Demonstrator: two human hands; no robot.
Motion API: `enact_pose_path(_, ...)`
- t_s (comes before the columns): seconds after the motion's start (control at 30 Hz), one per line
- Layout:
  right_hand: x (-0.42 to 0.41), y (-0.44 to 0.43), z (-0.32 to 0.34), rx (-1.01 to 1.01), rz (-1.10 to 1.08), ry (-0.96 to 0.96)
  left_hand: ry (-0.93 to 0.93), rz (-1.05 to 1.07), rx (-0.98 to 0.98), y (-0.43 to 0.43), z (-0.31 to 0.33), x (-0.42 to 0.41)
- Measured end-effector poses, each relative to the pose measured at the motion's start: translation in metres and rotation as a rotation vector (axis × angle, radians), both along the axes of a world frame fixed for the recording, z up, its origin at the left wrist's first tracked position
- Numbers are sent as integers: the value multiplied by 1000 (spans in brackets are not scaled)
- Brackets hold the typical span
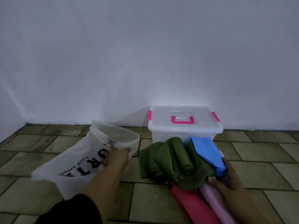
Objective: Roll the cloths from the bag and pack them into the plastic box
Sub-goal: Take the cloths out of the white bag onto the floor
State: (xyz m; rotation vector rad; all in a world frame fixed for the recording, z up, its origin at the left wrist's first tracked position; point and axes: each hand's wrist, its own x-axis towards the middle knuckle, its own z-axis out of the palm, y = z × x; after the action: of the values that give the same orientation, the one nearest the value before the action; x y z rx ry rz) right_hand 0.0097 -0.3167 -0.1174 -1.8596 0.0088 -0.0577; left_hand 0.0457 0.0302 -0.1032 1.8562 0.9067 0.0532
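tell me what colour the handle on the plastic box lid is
Bright pink, matching the side latches; the handle shows clearly in the head view.

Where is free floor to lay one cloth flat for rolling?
Bare tiles lie right of the plastic box and the cloth pile, and near the camera between the two forearms. It is crowded in front of the box, and on the left, where the left hand holds the white bag.

The scene was dim and bluish, brightest on the wall (pixel 178 94) behind the plastic box (pixel 184 125), whose shadow fell leftward, while motion blur softened the bag (pixel 72 159) and wide-angle distortion bent the floor (pixel 258 151) edges.
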Motion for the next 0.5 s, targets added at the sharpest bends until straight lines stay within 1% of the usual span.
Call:
enact_pose_path(0.07, 2, 0, -3, -26, 1, -7, -87, 113, -284, -10, 10, 32)
enact_pose_path(0.13, 2, 0, -5, -72, -4, -11, -163, 210, -520, -19, 24, 55)
enact_pose_path(0.23, 3, -2, -5, -73, -12, 7, -283, 304, -760, -30, 42, 71)
enact_pose_path(0.3, 4, -6, -1, -78, -30, 10, -351, 344, -861, -33, 53, 70)
enact_pose_path(0.37, 8, -10, 7, -74, -71, 23, -339, 369, -870, -32, 62, 66)
enact_pose_path(0.43, 15, -12, 19, 49, -120, 90, -349, 353, -828, -32, 76, 57)
enact_pose_path(0.5, 25, -14, 26, 164, -138, 144, -365, 239, -807, -41, 89, 38)
